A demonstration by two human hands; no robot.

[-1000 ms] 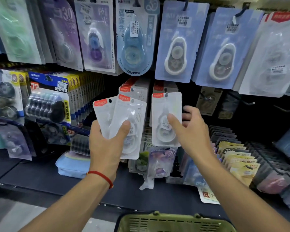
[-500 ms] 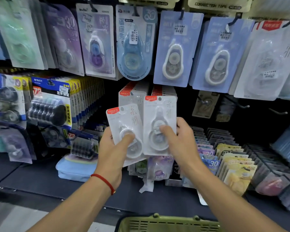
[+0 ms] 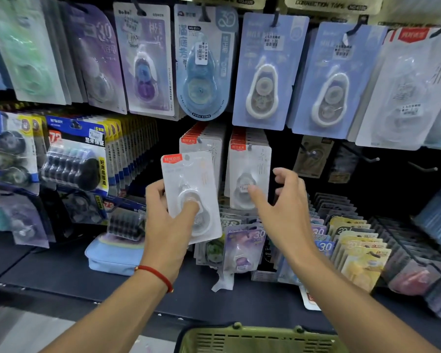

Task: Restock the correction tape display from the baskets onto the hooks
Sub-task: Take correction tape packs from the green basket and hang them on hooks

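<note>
My left hand (image 3: pixel 168 222) grips a white correction tape pack (image 3: pixel 189 189) with a red label, held upright in front of the display. To its right, a matching white pack (image 3: pixel 248 174) hangs at the front of a full hook, beside another hook of the same packs (image 3: pixel 201 143). My right hand (image 3: pixel 283 207) hovers just in front of that hanging pack, fingers spread, holding nothing. The rim of a green basket (image 3: pixel 260 337) shows at the bottom edge, below both arms.
Larger blue and purple tape packs (image 3: pixel 265 72) hang on the upper row. Yellow-edged packs (image 3: pixel 74 154) fill hooks at left. Bare hooks (image 3: pixel 367 159) stick out at right. Upright racks of small packs (image 3: pixel 354 250) and a light blue pouch (image 3: pixel 115 256) sit on the dark shelf.
My right hand has put its white pack on the right hook and let go, fingers now apart. My left hand still holds a pack, lifted slightly.
</note>
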